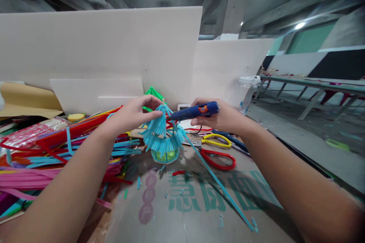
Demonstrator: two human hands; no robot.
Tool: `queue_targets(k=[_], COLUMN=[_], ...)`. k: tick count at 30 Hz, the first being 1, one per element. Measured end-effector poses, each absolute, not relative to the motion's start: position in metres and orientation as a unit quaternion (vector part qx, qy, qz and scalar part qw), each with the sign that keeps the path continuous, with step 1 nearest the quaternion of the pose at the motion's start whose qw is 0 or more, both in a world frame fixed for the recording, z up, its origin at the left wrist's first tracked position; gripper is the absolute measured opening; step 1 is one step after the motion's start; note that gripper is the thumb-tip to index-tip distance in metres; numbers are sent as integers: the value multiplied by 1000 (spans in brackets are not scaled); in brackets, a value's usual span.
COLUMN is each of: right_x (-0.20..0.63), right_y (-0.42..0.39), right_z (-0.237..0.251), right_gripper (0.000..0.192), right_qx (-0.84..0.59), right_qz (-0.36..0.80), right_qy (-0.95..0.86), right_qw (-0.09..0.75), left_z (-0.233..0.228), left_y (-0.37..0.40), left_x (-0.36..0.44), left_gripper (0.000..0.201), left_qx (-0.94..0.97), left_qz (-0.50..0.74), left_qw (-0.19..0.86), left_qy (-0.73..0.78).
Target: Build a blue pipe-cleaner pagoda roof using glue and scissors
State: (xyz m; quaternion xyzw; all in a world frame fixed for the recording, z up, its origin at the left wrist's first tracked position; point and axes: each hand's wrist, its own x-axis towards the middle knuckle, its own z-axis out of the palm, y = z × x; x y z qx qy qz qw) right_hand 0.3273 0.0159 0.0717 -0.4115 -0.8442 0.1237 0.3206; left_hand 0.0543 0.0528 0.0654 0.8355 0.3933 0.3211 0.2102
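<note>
A tiered, cone-shaped craft of light-blue pipe cleaners (pixel 163 142) stands on the board, with a yellow-green base (pixel 165 155) showing under its lower tier. My left hand (pixel 142 112) pinches it near the top, thumb and fingers on either side. In my right hand (pixel 212 115) is a dark-blue hot glue gun (pixel 194 111) with an orange part. Its nozzle points left and meets or nearly meets the upper tier; the exact contact is hard to see. One long blue pipe cleaner (pixel 218 182) slants from the craft's right side down to the board.
Scissors with one yellow and one red handle (pixel 218 159) lie right of the craft. Bundles of coloured pipe cleaners (pixel 34 174) crowd the left. A clear plastic jug (pixel 246 93) stands at back right, before white boards (pixel 99 45). Small blue scraps dot the printed board (pixel 159 228).
</note>
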Motion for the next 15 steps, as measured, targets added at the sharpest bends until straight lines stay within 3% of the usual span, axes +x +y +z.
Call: queue_targets(k=[15], right_x=[326], right_y=[14], right_z=[73], right_gripper=[38], right_qx=[-386], right_qz=[164], right_qy=[-825], right_qw=[379], left_z=[67], left_y=[50], left_x=[54], left_gripper=[40], left_qx=[845], left_qz=[322], left_qw=[192], left_qy=[382])
